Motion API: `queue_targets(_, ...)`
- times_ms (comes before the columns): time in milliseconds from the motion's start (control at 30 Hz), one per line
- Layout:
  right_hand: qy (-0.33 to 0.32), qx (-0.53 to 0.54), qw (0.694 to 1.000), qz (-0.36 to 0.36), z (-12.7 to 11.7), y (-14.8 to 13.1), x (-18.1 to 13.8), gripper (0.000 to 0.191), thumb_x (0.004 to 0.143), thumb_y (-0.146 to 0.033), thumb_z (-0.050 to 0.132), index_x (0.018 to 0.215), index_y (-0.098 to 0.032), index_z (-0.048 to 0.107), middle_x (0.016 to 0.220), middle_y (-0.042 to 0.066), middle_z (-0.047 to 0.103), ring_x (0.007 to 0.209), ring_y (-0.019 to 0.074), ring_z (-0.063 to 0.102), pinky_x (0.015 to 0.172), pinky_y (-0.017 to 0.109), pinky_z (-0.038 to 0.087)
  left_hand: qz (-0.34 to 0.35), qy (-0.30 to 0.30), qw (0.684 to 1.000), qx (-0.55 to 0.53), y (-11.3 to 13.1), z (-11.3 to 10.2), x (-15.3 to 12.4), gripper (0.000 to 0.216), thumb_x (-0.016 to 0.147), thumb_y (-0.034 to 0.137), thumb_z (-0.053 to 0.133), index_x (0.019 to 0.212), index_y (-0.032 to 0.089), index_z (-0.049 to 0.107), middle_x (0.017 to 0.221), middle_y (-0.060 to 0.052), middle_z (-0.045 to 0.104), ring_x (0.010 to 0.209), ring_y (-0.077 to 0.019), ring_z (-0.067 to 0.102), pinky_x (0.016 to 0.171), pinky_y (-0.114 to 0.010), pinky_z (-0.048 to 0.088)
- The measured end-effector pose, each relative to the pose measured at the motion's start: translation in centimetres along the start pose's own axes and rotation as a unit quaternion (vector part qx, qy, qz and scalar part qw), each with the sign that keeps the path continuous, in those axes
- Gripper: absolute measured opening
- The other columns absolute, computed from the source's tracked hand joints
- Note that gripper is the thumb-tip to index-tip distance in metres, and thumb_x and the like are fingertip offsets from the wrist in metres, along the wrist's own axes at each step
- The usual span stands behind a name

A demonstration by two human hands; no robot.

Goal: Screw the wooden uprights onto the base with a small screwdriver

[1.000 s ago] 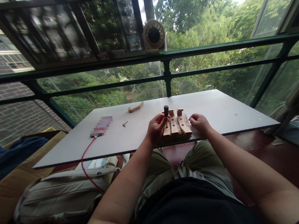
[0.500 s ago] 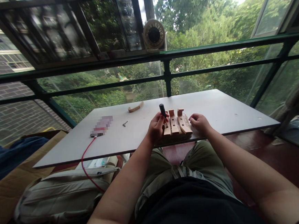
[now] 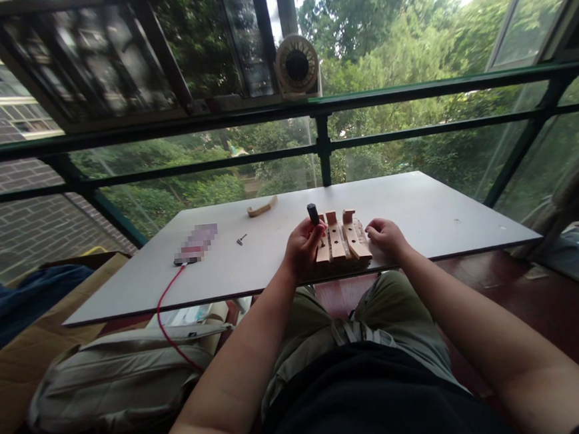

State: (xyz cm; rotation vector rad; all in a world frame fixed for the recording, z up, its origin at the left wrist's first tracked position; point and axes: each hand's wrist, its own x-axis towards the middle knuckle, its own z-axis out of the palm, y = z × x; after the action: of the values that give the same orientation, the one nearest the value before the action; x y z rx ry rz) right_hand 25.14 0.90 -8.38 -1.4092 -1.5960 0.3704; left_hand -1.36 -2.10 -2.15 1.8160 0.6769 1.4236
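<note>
My left hand (image 3: 302, 246) is closed around a screwdriver (image 3: 312, 213) with a black handle. The tool points down at the leftmost of three curved wooden pieces (image 3: 336, 235), which lie side by side on a wooden base (image 3: 346, 264) at the table's front edge. Dark holes show in these pieces. My right hand (image 3: 384, 237) rests with fingers curled at the right side of the base; whether it grips anything there is hidden. A few small screws (image 3: 241, 239) lie on the table to the left, and a separate curved wooden piece (image 3: 263, 207) lies farther back.
The white table (image 3: 419, 213) stands against a green railing (image 3: 245, 160). A blurred-out device (image 3: 196, 244) with a red cable (image 3: 159, 307) lies at the left. A round fan (image 3: 298, 66) sits above the railing. A grey bag (image 3: 112, 378) and a cardboard box (image 3: 51, 309) are at the lower left.
The screwdriver's handle has shifted slightly lower and to the left with my left hand. My right hand stays in place, and the wooden pieces have not visibly moved.
</note>
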Motion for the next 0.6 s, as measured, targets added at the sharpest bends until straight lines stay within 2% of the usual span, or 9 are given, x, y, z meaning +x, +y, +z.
queue_targets(133,-0.001,-0.002,1.0,-0.001,0.02,0.0,0.05,0.021,0.077,-0.033,0.054,0.075,-0.018,0.068,0.068,0.003,0.066,0.064,0.0163,0.057,0.063,0.028,0.041,-0.017,0.015,1.0,-0.017,0.05,0.05,-0.1,0.037,0.084,0.05,0.065,0.096,0.015,0.062,0.078,-0.003,0.062,0.069,-0.0113,0.055,0.064,-0.024,0.043)
queue_targets(267,-0.002,-0.003,1.0,-0.002,-0.04,-0.12,0.05,0.021,0.077,-0.033,0.054,0.075,-0.017,0.068,0.069,0.004,0.067,0.065,0.0165,0.058,0.063,0.028,0.041,-0.044,0.033,0.998,-0.043,-0.02,-0.07,-0.15,0.04,0.081,0.047,0.07,0.102,0.017,0.053,0.077,-0.001,0.063,0.06,-0.0085,0.053,0.056,-0.021,0.04)
queue_targets(600,-0.001,-0.002,1.0,0.001,-0.02,0.04,-0.01,0.021,0.078,-0.035,0.055,0.074,-0.018,0.067,0.069,0.003,0.066,0.065,0.0164,0.057,0.063,0.028,0.041,-0.038,0.051,0.995,-0.074,-0.74,-0.04,0.06,0.031,0.084,0.044,0.066,0.095,0.017,0.058,0.082,-0.004,0.066,0.073,-0.0116,0.06,0.069,-0.025,0.046)
